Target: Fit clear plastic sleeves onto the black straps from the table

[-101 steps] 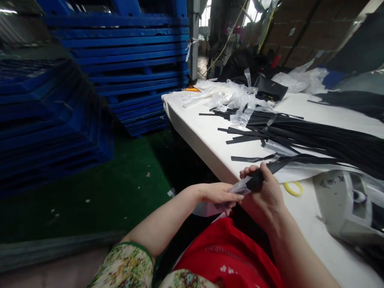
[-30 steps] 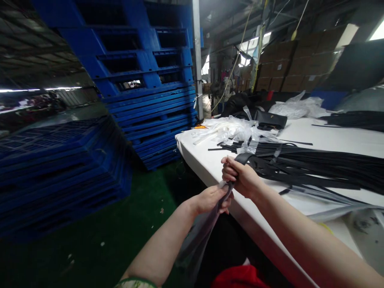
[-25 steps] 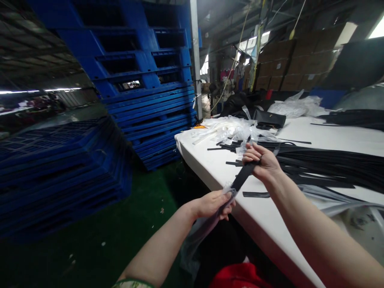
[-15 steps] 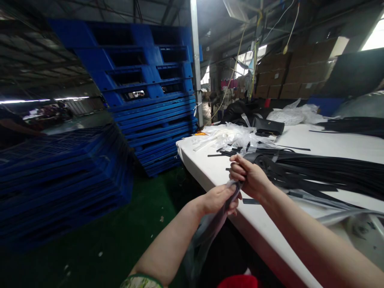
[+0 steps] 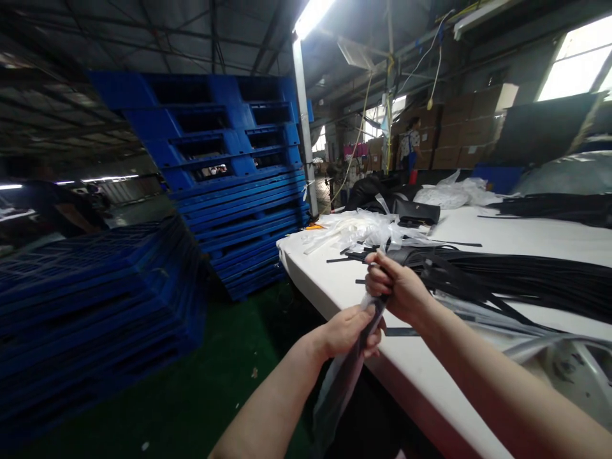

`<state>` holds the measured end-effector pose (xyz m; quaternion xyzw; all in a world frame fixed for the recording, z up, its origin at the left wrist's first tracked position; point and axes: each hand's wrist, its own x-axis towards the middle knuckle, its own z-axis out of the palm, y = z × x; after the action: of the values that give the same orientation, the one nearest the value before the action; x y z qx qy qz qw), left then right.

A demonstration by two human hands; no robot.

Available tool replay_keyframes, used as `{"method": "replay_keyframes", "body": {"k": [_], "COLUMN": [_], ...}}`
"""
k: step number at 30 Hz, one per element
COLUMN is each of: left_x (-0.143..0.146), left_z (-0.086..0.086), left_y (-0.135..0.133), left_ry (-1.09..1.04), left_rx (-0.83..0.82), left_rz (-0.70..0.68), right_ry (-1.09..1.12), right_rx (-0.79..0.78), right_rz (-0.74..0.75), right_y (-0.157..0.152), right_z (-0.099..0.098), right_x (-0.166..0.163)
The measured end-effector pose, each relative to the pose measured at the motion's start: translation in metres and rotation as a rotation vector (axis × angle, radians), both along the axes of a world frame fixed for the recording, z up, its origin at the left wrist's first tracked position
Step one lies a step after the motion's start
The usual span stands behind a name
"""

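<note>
My left hand (image 5: pixel 351 329) is closed around a long clear plastic sleeve (image 5: pixel 342 382) with something black inside, which hangs down past the table's front edge. Just above it, my right hand (image 5: pixel 394 284) closes on a black strip (image 5: pixel 381 306) that runs into the sleeve's upper end. Both hands are close together over the edge of the white table (image 5: pixel 315 280). To the right lies a thick bundle of long black strips (image 5: pixel 507 274). Beyond the hands is a heap of clear plastic pieces (image 5: pixel 363 226).
Stacked blue pallets (image 5: pixel 234 185) rise behind a metal post (image 5: pixel 305 127) on the left, with a lower pallet stack (image 5: pixel 95 299) nearer. A black wallet-like case (image 5: pixel 415 211) and a white plastic bag (image 5: pixel 442 192) lie farther back. One person (image 5: pixel 410 143) stands in the distance.
My view has tilted up slightly. More of the black strip shows between my hands, and both hands keep their hold. A distant person has come into view by the boxes.
</note>
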<state>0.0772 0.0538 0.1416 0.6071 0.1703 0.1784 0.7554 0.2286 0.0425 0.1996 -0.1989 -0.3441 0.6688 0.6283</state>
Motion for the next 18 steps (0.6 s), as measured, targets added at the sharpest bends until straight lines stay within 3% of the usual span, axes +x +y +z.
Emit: {"method": "replay_keyframes", "body": {"k": [3, 8, 12, 18], "left_x": [0.001, -0.011, -0.016, -0.003], "left_z": [0.002, -0.020, -0.029, -0.004], "left_y": [-0.004, -0.018, -0.022, -0.017], "left_ry": [-0.014, 0.124, 0.170, 0.065], "left_rx": [-0.008, -0.035, -0.022, 0.002], "left_rz": [0.010, -0.044, -0.029, 0.000], "right_ry": [0.029, 0.306, 0.242, 0.068], "right_rx": [-0.066, -0.247, -0.132, 0.045], "right_rz": [0.031, -0.115, -0.127, -0.053], "right_y": [-0.001, 0.016, 0.016, -0.003], "right_z": [0.005, 0.013, 0.009, 0.005], "right_x": [0.000, 0.054, 0.067, 0.022]}}
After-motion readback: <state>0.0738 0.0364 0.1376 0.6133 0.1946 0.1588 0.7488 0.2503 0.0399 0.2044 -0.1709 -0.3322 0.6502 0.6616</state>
